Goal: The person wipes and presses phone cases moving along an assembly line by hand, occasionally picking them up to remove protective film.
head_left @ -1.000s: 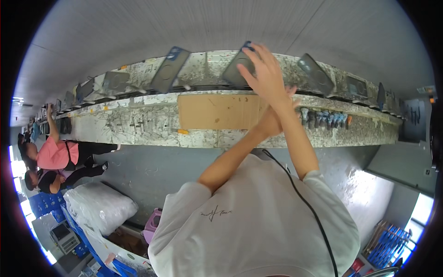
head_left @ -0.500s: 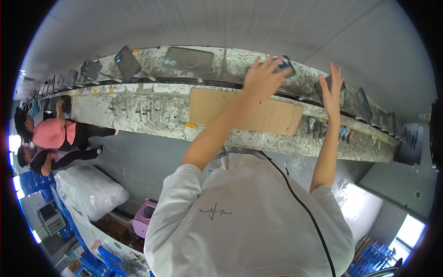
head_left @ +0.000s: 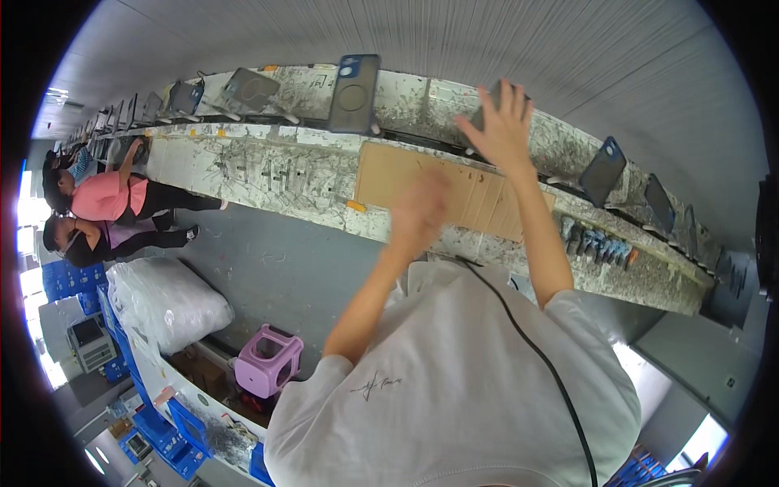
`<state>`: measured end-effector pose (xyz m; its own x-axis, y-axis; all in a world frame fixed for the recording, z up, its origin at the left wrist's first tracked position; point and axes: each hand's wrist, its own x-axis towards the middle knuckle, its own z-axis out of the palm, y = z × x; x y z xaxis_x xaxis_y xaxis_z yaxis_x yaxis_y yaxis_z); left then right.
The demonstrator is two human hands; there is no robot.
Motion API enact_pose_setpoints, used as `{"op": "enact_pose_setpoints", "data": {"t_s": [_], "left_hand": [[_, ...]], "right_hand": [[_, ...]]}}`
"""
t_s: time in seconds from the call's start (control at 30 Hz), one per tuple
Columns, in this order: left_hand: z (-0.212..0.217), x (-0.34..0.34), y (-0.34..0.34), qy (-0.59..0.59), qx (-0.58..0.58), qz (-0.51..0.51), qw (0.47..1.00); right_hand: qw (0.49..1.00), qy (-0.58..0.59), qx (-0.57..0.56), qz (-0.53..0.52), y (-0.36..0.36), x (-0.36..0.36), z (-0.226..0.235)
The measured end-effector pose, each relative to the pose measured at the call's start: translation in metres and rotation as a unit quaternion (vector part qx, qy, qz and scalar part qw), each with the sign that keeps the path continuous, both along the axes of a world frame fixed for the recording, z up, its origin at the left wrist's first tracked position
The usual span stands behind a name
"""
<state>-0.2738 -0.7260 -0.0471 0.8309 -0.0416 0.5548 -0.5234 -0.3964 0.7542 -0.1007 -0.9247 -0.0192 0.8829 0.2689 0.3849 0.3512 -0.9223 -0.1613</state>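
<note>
My left hand (head_left: pixel 422 199), smeared by motion, is over the flat cardboard sheet (head_left: pixel 466 195) on the bench; its fingers cannot be made out. My right hand (head_left: pixel 510 134) reaches farther out with spread fingers, over a dark phone case (head_left: pixel 484 114) that it partly hides. Whether the palm touches that case I cannot tell. To the left, a phone case with a blue edge (head_left: pixel 354 97) stands upright on the line, its ring facing me. Another dark case (head_left: pixel 603 172) leans on its holder to the right of my right hand.
More cases, among them a grey one (head_left: pixel 251 89), sit along the line. Several small blue-grey pieces (head_left: pixel 596 243) lie on the bench's near right part. Two people, one in a pink top (head_left: pixel 109 195), are at the far left. A purple stool (head_left: pixel 268 361) stands behind, near a plastic-wrapped bundle (head_left: pixel 166 300).
My left hand has drawn back from a phone case to over the cardboard. My right hand has shifted left, and the head view has moved, too.
</note>
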Motion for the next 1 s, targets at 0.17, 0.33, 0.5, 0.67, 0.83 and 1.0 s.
{"op": "enact_pose_setpoints", "data": {"t_s": [0.17,0.33,0.5,0.67,0.83,1.0], "left_hand": [[0.089,0.13,0.051,-0.103,0.242,0.194,0.945],[0.042,0.172,0.0,0.018,0.375,0.06,0.925],[0.049,0.139,-0.065,-0.049,0.571,0.107,0.812],[0.025,0.081,-0.024,0.018,0.138,-0.115,0.984],[0.032,0.048,0.166,0.041,0.074,-0.105,0.991],[0.077,0.17,0.225,-0.073,0.22,0.112,0.966]], "right_hand": [[0.999,0.037,-0.002,-0.032,-0.076,-0.021,0.014],[0.981,-0.001,0.194,0.015,-0.041,-0.054,0.086],[0.95,0.03,0.237,0.203,0.073,-0.048,0.089],[0.985,0.063,0.044,0.152,0.159,0.001,0.04],[0.992,0.089,-0.066,-0.06,0.143,-0.002,0.019],[0.988,0.122,0.057,-0.075,0.052,-0.019,0.028]]}}
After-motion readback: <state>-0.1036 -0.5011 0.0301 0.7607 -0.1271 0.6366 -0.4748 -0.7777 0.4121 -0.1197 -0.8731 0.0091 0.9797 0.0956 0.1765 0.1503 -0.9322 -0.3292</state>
